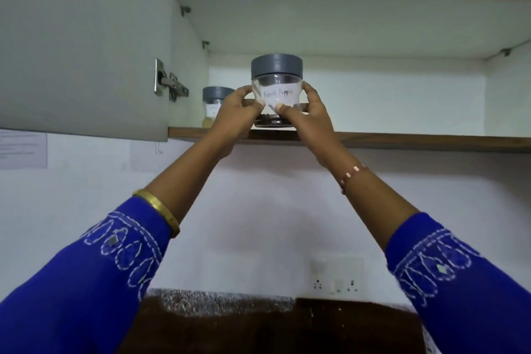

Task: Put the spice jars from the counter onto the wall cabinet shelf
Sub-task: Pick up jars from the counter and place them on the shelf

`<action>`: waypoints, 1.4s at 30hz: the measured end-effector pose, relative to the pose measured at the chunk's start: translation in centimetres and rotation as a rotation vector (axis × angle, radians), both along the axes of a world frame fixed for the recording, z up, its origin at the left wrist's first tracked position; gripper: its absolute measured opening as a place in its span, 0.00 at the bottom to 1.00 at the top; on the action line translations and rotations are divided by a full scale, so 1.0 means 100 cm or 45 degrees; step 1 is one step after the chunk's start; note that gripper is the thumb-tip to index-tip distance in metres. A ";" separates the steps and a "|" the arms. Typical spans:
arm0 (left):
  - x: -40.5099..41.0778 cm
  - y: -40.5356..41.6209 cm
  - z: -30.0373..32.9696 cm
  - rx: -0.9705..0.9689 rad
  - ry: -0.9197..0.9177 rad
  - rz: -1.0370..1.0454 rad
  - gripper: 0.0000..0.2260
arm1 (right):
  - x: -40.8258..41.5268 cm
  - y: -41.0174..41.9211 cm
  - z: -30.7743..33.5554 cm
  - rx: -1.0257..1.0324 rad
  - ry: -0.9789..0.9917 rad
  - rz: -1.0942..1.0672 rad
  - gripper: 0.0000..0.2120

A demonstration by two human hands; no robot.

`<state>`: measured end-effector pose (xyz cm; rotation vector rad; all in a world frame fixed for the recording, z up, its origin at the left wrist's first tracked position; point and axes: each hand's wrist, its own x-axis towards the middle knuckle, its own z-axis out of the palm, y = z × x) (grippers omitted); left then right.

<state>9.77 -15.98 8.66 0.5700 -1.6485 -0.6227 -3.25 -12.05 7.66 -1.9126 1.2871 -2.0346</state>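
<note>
Placement step: left hand [238, 108] and right hand [309, 108] grip the black pepper jar [277, 89] at the lower shelf [402, 141] front edge, at 3 o'clock from a shelved jar [215, 100]; next, release.

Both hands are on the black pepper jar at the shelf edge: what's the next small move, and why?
Probably slide the black pepper jar further back on the lower shelf, then let go. The left hand and right hand grip it at the front edge, with room behind, right of the other jar.
</note>
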 end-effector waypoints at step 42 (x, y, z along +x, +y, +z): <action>-0.014 -0.077 0.004 -0.314 -0.484 0.866 0.16 | -0.003 -0.085 0.030 0.278 0.545 -0.590 0.18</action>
